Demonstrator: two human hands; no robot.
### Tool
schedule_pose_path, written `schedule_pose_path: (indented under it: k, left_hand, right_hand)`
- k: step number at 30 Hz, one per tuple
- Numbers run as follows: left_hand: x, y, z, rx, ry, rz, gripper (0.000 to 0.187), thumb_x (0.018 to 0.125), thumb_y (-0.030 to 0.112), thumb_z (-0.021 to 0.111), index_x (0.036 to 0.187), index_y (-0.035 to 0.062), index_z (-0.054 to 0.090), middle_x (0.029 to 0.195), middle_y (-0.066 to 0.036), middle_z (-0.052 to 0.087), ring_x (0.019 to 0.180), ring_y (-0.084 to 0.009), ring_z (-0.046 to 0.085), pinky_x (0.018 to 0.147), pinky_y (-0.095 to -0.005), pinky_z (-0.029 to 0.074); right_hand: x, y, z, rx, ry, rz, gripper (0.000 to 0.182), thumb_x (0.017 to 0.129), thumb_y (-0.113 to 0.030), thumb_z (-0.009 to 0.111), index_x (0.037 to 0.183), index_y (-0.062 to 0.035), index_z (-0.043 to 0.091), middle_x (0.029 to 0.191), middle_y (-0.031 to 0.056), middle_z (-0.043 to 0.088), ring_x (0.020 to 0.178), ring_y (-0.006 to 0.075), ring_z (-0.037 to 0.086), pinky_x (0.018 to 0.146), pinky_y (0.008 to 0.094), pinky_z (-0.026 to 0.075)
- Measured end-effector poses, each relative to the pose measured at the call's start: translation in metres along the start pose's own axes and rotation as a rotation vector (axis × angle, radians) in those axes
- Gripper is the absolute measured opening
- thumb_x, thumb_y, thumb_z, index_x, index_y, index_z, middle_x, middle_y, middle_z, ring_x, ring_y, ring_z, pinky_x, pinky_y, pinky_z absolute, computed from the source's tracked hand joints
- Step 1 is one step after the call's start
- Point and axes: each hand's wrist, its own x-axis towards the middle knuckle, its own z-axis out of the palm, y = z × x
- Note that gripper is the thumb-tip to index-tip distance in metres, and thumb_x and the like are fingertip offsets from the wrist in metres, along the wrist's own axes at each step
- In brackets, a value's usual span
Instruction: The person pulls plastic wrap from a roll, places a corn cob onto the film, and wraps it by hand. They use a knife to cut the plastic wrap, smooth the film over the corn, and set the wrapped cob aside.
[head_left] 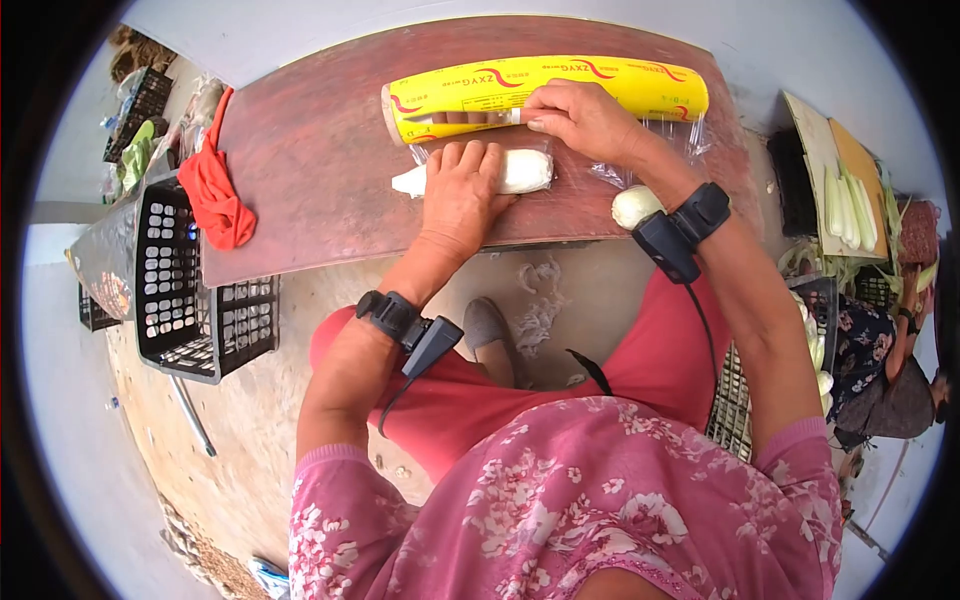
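A: Quick pass, head view. Left hand (pixel 462 190)?
B: Flat, fingers spread, palm pressing down on a white peeled vegetable piece (pixel 520 172) lying on its side on the table (pixel 320 150). Not curled around it, just pinning it from above.
A: And that piece sits where?
B: Middle of the table, just in front of the yellow cling film box (pixel 545 92), on a sheet of clear film (pixel 620 170) pulled out from the box. Ends of the piece stick out both sides of the hand.
A: Right hand (pixel 585 118)?
B: Resting on the front edge of the box, fingers bent down over the edge where the film comes out. Touching box and film; can't tell if it's actually pinching the film.
A: Box position?
B: Lying lengthwise along the far side of the table, red print on it.
A: Anything else near the hands?
B: A second white round piece (pixel 634 205) at the near table edge, just beside the right wrist. Black strapped devices on both wrists, cables hanging.
A: Surroundings?
B: Red cloth (pixel 215 195) draped over the left corner of the table. Black plastic crate (pixel 190 290) on the floor just left of the table. Another crate (pixel 735 400) with white pieces at the person's right. Far right, a board (pixel 835 185) with long white peeled stalks lying on it, and another person (pixel 890 370) in a dark floral top sitting nearby.
A: Wearer?
B: Seated, pink floral top, red trousers.
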Motion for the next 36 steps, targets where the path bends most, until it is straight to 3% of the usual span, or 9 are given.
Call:
schedule_pose_path:
  k: [7,10,19,25,31,36]
  left_hand:
    - [-0.005,0.0,0.0,-0.01,-0.028,0.005,0.064,0.064,0.021,0.081,0.119,0.0044,0.053,0.111,-0.01,0.056,0.105,-0.0301,0.051,0.092,-0.0428,0.041]
    - [-0.003,-0.001,0.0,-0.015,-0.033,0.005,0.065,0.064,0.022,0.081,0.119,0.0045,0.053,0.111,-0.01,0.056,0.104,-0.0296,0.051,0.091,-0.0424,0.041]
    - [-0.001,-0.001,0.0,0.001,-0.071,-0.002,0.066,0.064,0.023,0.082,0.119,0.005,0.052,0.108,-0.009,0.055,0.103,-0.0286,0.051,0.09,-0.042,0.041]
    - [-0.001,-0.001,0.0,0.007,-0.052,0.012,0.066,0.064,0.024,0.082,0.121,0.0047,0.053,0.108,-0.009,0.055,0.103,-0.0288,0.051,0.09,-0.0417,0.041]
    - [-0.001,-0.001,0.0,-0.002,-0.054,0.014,0.065,0.064,0.023,0.082,0.12,0.0046,0.053,0.109,-0.01,0.055,0.104,-0.0289,0.051,0.089,-0.0419,0.041]
    - [0.0,0.0,-0.001,0.005,-0.08,-0.001,0.065,0.065,0.023,0.082,0.12,0.0051,0.053,0.11,-0.01,0.056,0.105,-0.0292,0.051,0.09,-0.042,0.041]
  right_hand:
    - [0.001,-0.005,0.0,-0.046,-0.085,-0.014,0.019,0.088,-0.022,0.064,0.102,-0.0109,0.071,0.092,0.0121,0.066,0.09,0.0327,0.062,0.082,0.0409,0.048]
    - [0.002,-0.011,0.001,-0.218,-0.163,0.025,0.019,0.088,-0.024,0.064,0.104,-0.0168,0.071,0.092,0.0089,0.065,0.092,0.0308,0.061,0.081,0.0456,0.045]
    - [0.003,-0.017,0.01,-0.442,-0.12,0.04,0.018,0.088,-0.026,0.063,0.104,-0.0227,0.071,0.087,0.005,0.064,0.09,0.027,0.061,0.079,0.0446,0.04]
    - [-0.003,-0.018,0.021,-0.532,-0.029,0.008,0.018,0.09,-0.029,0.061,0.104,-0.0255,0.072,0.087,0.004,0.063,0.091,0.0246,0.061,0.078,0.0438,0.038]
    - [-0.004,-0.018,0.03,-0.546,-0.025,0.036,0.016,0.09,-0.03,0.057,0.097,-0.0274,0.071,0.089,0.0041,0.063,0.095,0.0256,0.06,0.083,0.0483,0.033]
    - [-0.002,-0.021,0.03,-0.535,-0.067,0.033,0.019,0.092,-0.027,0.054,0.099,-0.0248,0.071,0.089,0.0049,0.062,0.095,0.0257,0.059,0.082,0.0465,0.032]
